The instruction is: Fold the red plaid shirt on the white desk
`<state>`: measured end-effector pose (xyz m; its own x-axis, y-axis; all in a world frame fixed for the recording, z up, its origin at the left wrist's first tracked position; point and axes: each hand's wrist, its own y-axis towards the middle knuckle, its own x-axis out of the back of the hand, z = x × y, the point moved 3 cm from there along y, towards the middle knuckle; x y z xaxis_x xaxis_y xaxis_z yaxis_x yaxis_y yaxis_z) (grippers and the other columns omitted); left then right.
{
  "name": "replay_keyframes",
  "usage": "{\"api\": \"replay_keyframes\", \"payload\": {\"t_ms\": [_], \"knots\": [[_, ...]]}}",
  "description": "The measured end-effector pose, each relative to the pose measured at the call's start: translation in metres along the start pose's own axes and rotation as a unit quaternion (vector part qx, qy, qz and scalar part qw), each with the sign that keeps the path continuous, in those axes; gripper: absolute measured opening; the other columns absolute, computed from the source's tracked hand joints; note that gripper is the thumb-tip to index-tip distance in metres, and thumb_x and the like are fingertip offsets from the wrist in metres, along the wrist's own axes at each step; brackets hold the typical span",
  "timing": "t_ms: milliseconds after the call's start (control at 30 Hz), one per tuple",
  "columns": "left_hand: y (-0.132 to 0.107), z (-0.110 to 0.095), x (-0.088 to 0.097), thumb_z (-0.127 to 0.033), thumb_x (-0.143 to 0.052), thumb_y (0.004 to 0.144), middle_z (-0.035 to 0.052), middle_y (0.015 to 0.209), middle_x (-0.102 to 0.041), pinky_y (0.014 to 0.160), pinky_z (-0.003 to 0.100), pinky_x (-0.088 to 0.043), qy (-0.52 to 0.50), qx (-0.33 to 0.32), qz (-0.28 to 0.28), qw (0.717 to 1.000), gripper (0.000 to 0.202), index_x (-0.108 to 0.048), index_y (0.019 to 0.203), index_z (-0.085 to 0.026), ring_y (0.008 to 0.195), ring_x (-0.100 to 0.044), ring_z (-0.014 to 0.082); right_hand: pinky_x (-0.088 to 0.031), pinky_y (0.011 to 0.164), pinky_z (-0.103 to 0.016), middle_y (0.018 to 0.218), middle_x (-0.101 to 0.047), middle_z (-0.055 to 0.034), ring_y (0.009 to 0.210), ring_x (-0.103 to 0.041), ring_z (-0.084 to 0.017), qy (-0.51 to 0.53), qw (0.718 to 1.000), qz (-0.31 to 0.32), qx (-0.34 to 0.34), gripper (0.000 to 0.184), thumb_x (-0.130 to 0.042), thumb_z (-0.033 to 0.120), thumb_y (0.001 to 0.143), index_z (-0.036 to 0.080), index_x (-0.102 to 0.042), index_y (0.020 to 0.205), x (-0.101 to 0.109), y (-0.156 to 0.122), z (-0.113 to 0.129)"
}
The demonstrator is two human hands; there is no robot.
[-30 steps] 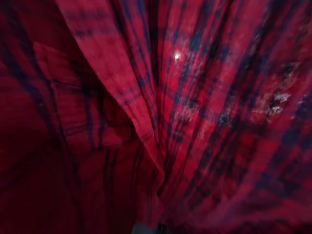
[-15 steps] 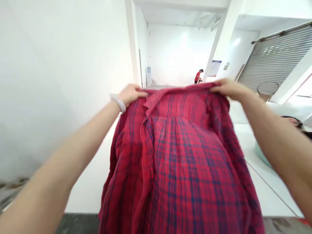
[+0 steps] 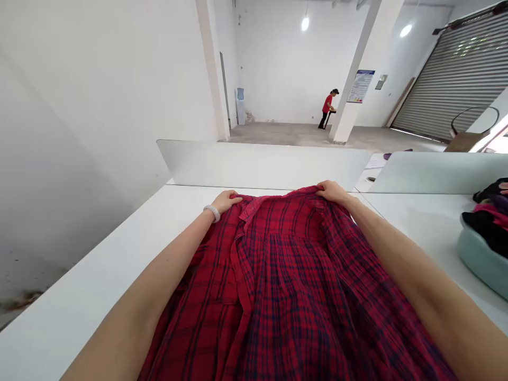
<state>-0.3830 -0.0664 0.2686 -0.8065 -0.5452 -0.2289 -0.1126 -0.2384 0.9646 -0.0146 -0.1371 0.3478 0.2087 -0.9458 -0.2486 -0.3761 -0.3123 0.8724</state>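
A red and navy plaid shirt (image 3: 293, 286) lies spread over the white table (image 3: 130, 254), its collar end away from me and its lower part running out of view at the bottom. My left hand (image 3: 225, 202), with a pale bangle (image 3: 212, 212) on the wrist, pinches the shirt's upper left shoulder. At the upper right shoulder my right hand (image 3: 332, 191) grips the cloth. The front opening shows left of the middle, and gathered pleats run down the cloth from the yoke. The shirt hides the table beneath it.
A light teal basin (image 3: 482, 259) full of dark and pink clothes (image 3: 494, 214) stands at the right. Low frosted panels (image 3: 262, 164) edge the table's far side. White wall (image 3: 79, 132) borders the left. A person in red (image 3: 327, 106) stands far back by a pillar (image 3: 353, 79).
Both hands have lowered the shirt from a raised, hanging position onto the table, keeping hold of its shoulders. The view has tilted downward, showing the far panels and more of the basin.
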Motion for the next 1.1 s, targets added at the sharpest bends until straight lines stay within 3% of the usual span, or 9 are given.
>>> {"api": "replay_keyframes", "payload": {"t_ms": [167, 367, 533, 633, 733, 833, 967, 1100], "knots": [[0.039, 0.007, -0.005, -0.039, -0.057, 0.077, 0.0024, 0.079, -0.066, 0.075, 0.031, -0.044, 0.132, -0.026, -0.062, 0.989, 0.02, -0.062, 0.083, -0.021, 0.083, -0.059, 0.0219, -0.041, 0.074, -0.028, 0.094, -0.068, -0.0122, 0.089, -0.06, -0.023, 0.005, 0.998, -0.05, -0.05, 0.024, -0.049, 0.023, 0.08, 0.015, -0.068, 0.093, -0.026, 0.033, -0.011], [0.086, 0.013, -0.006, -0.035, -0.057, 0.081, 0.0081, 0.099, -0.068, 0.083, 0.032, -0.042, 0.206, 0.003, -0.109, 0.973, 0.018, -0.064, 0.09, -0.021, 0.097, -0.059, 0.026, -0.043, 0.082, -0.033, 0.102, -0.066, -0.0147, 0.099, -0.059, -0.026, 0.026, 0.99, -0.091, -0.103, 0.028, -0.045, 0.025, 0.085, 0.017, -0.066, 0.102, -0.043, 0.08, -0.015], [0.098, 0.012, -0.013, -0.034, -0.048, 0.089, 0.0124, 0.111, -0.064, 0.087, 0.038, -0.042, 0.216, 0.051, -0.171, 0.96, 0.024, -0.061, 0.106, -0.022, 0.107, -0.056, 0.0289, -0.043, 0.087, -0.038, 0.113, -0.062, -0.0189, 0.106, -0.057, -0.029, 0.048, 0.982, -0.113, -0.143, 0.035, -0.045, 0.032, 0.088, 0.014, -0.059, 0.115, -0.055, 0.093, -0.013], [0.096, 0.018, -0.025, -0.032, -0.045, 0.091, 0.0189, 0.121, -0.055, 0.09, 0.045, -0.04, 0.225, 0.081, -0.202, 0.95, 0.031, -0.056, 0.117, -0.019, 0.113, -0.051, 0.0339, -0.043, 0.091, -0.035, 0.117, -0.062, -0.0173, 0.11, -0.056, -0.027, 0.066, 0.986, -0.09, -0.125, 0.051, -0.056, 0.036, 0.083, 0.013, -0.05, 0.128, -0.071, 0.088, -0.012], [0.084, 0.024, -0.034, -0.031, -0.048, 0.089, 0.0196, 0.131, -0.046, 0.098, 0.051, -0.033, 0.271, 0.05, -0.222, 0.935, 0.038, -0.051, 0.126, -0.019, 0.123, -0.04, 0.0366, -0.042, 0.094, -0.032, 0.127, -0.057, -0.0172, 0.112, -0.056, -0.024, 0.084, 0.991, -0.063, -0.088, 0.065, -0.062, 0.036, 0.08, 0.011, -0.041, 0.137, -0.079, 0.067, -0.017], [0.061, 0.024, -0.037, -0.029, -0.047, 0.09, 0.0164, 0.135, -0.044, 0.104, 0.055, -0.024, 0.326, -0.025, -0.209, 0.922, 0.037, -0.052, 0.127, -0.022, 0.13, -0.031, 0.035, -0.044, 0.092, -0.031, 0.124, -0.06, -0.0152, 0.103, -0.062, -0.022, 0.098, 0.993, -0.029, -0.062, 0.049, -0.056, 0.034, 0.084, 0.012, -0.053, 0.128, -0.071, 0.027, -0.029], [0.018, 0.016, -0.038, -0.039, -0.043, 0.092, 0.0128, 0.138, -0.043, 0.105, 0.056, -0.027, 0.353, -0.051, -0.115, 0.927, 0.037, -0.054, 0.125, -0.025, 0.133, -0.03, 0.0333, -0.048, 0.085, -0.031, 0.11, -0.068, -0.0116, 0.089, -0.066, -0.022, 0.104, 0.994, 0.017, -0.041, 0.033, -0.055, 0.034, 0.082, 0.014, -0.067, 0.106, -0.05, -0.057, -0.051], [-0.034, -0.003, -0.056, -0.049, -0.04, 0.092, 0.0109, 0.143, -0.04, 0.102, 0.056, -0.034, 0.333, -0.063, -0.002, 0.941, 0.046, -0.05, 0.13, -0.026, 0.133, -0.031, 0.0333, -0.05, 0.078, -0.032, 0.103, -0.07, -0.0097, 0.085, -0.067, -0.023, 0.111, 0.991, 0.059, -0.048, 0.039, -0.051, 0.047, 0.081, 0.017, -0.068, 0.098, -0.039, -0.15, -0.078]]}}
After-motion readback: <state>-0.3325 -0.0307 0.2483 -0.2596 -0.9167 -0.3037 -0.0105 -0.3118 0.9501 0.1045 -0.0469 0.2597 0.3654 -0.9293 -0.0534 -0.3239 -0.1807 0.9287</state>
